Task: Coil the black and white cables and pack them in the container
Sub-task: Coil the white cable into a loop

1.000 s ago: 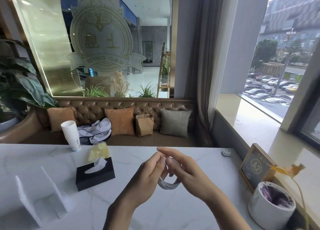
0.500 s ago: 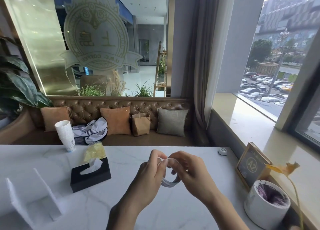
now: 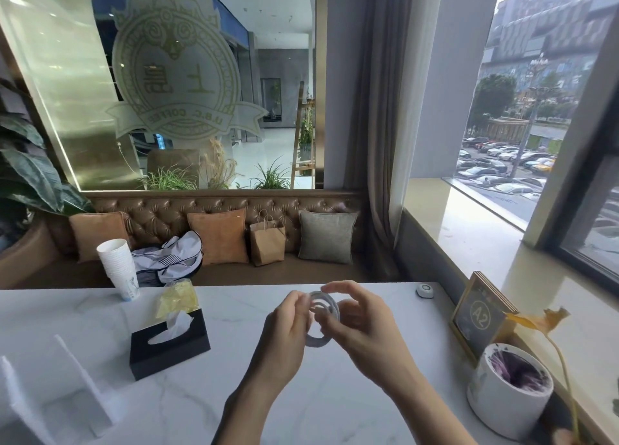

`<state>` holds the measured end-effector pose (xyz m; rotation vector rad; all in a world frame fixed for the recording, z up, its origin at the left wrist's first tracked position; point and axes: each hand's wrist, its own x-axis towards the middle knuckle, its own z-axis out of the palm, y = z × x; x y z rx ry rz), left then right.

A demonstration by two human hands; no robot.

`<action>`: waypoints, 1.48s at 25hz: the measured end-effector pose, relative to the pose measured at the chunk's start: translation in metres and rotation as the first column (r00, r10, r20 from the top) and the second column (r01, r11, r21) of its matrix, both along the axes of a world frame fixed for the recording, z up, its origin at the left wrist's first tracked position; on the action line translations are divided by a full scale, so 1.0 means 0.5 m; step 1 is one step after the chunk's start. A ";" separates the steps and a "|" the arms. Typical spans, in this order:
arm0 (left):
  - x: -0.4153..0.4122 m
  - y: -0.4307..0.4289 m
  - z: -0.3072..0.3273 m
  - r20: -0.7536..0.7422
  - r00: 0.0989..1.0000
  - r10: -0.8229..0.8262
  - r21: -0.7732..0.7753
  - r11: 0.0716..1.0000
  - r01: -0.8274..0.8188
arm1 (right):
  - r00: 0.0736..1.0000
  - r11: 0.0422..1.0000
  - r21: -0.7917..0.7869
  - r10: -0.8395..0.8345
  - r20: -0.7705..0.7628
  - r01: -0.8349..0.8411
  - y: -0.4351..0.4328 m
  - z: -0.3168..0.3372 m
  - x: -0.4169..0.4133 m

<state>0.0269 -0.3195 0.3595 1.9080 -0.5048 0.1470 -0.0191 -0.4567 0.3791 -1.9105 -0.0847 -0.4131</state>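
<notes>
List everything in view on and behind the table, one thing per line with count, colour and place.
white cable: 1, white, coiled in a ring, held between both hands above the table
tissue box: 1, black, table left of centre
paper cups: 1 stack, white, table far left edge
acrylic stand: 1, clear, table near left
call button: 1, white, table far right
A2 sign: 1, gold frame, table right
pot: 1, white, table near right
cushions: 3, two orange and one grey, sofa
paper bag: 1, brown, sofa
left hand: 1, gripping the coil
right hand: 1, gripping the coil
</notes>
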 end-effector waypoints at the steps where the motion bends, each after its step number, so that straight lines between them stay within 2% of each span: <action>1: 0.001 -0.005 0.001 0.020 0.999 0.035 0.012 0.999 -0.035 | 1.000 0.997 -0.070 -0.026 -0.004 0.025 -0.002 0.003 0.001; 3: 0.000 -0.019 0.001 0.060 0.996 0.072 0.046 0.996 -0.075 | 0.997 0.988 -0.135 -0.077 -0.023 0.073 -0.010 0.007 0.002; 5: 0.002 -0.030 -0.003 0.022 0.998 0.057 0.022 0.998 -0.057 | 0.996 0.995 -0.090 -0.056 -0.074 0.049 -0.018 0.014 0.000; 8: 0.016 -0.032 -0.013 -0.250 0.965 -0.078 -0.134 0.990 0.045 | 0.988 0.995 0.085 0.065 -0.139 -0.054 -0.041 0.021 -0.002; 10: 0.021 -0.034 -0.021 -0.352 0.927 -0.131 -0.157 0.984 0.080 | 0.982 0.995 0.067 0.084 -0.166 -0.074 -0.053 0.018 -0.002; 13: 0.022 -0.048 -0.033 -0.188 0.982 -0.015 -0.017 1.000 0.012 | 0.989 0.984 -0.169 0.032 -0.144 -0.057 -0.052 0.008 -0.001; 14: 0.022 -0.052 -0.033 -0.146 0.989 0.026 -0.006 1.000 -0.028 | 0.992 0.981 -0.189 0.024 -0.123 -0.047 -0.051 0.006 -0.001; 16: 0.027 -0.056 -0.032 -0.175 0.984 0.033 -0.060 0.997 -0.045 | 0.995 0.996 -0.068 0.043 -0.094 -0.050 -0.052 0.002 -0.002; 18: 0.036 -0.057 -0.024 -0.365 0.926 -0.097 -0.242 0.970 0.007 | 0.989 0.972 0.207 0.125 -0.073 -0.107 -0.055 -0.006 0.000; 19: 0.037 -0.056 -0.020 -0.430 0.889 -0.155 -0.310 0.951 0.016 | 0.987 0.943 0.305 0.153 -0.051 -0.130 -0.055 -0.012 0.001; 20: 0.037 -0.056 -0.016 -0.444 0.877 -0.185 -0.345 0.938 0.023 | 0.988 0.933 0.334 0.151 -0.016 -0.137 -0.055 -0.018 0.000; 22: 0.035 -0.062 -0.015 -0.411 0.891 -0.191 -0.375 0.927 0.026 | 0.992 0.972 0.210 0.088 0.086 -0.105 -0.053 -0.030 -0.003; 25: 0.032 -0.070 -0.011 -0.398 0.897 -0.192 -0.381 0.924 0.029 | 0.972 0.996 -0.080 -0.017 0.235 0.037 -0.053 -0.032 -0.004; 27: 0.032 -0.071 -0.010 -0.401 0.896 -0.191 -0.347 0.937 0.044 | 0.966 0.977 -0.191 -0.040 0.254 0.090 -0.059 -0.029 -0.003; 30: 0.030 -0.072 -0.013 -0.424 0.891 -0.162 -0.294 0.955 0.033 | 0.980 0.933 -0.353 0.009 0.199 0.063 -0.068 -0.028 0.001; 34: 0.030 -0.075 -0.021 -0.379 0.903 -0.200 -0.237 0.965 0.115 | 0.974 0.932 -0.354 -0.002 0.226 0.084 -0.077 -0.026 0.002; 37: 0.020 -0.075 -0.008 -0.267 0.945 -0.188 -0.139 0.978 0.155 | 0.961 0.949 -0.280 -0.069 0.269 0.146 -0.076 -0.033 -0.002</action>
